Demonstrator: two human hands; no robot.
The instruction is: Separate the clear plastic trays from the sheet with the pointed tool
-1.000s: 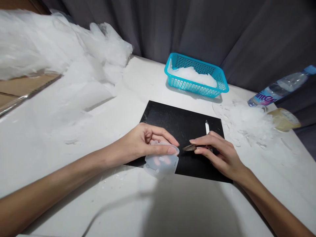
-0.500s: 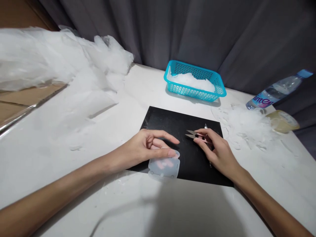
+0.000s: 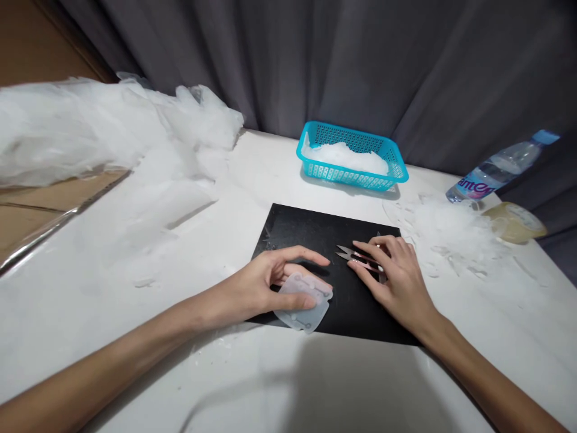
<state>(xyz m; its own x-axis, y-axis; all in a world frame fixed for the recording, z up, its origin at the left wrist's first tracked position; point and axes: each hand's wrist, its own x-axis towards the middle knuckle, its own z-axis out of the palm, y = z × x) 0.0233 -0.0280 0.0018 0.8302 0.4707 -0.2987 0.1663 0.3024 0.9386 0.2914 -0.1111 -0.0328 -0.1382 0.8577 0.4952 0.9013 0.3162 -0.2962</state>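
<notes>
Between the thumb and fingers of my left hand [image 3: 288, 282] is a thin, translucent, frosted plastic piece [image 3: 298, 319] with notched edges. It is tilted over the front part of a black mat [image 3: 306, 225]. My right hand [image 3: 396, 276] rests over the mat's right side, its thumb and fingers on a pair of thread snips [image 3: 360, 260]. The snips' blades are apart and point left toward my left hand. Beneath the right hand a thin metallic tool [image 3: 381, 276] lies mostly hidden.
Behind the mat stands a blue basket [image 3: 351, 175] with white sheet pieces inside. To the right are a heap of clear scraps [image 3: 451, 228], a water bottle [image 3: 498, 168] and a yellowish container [image 3: 516, 221]. Bags of white material [image 3: 112, 126] and cardboard [image 3: 54, 201] fill the left.
The plastic piece has turned in my left hand and now shows a different face, with the thumb across it. My right fingers have spread and loosened on the snips. The view has tilted slightly up.
</notes>
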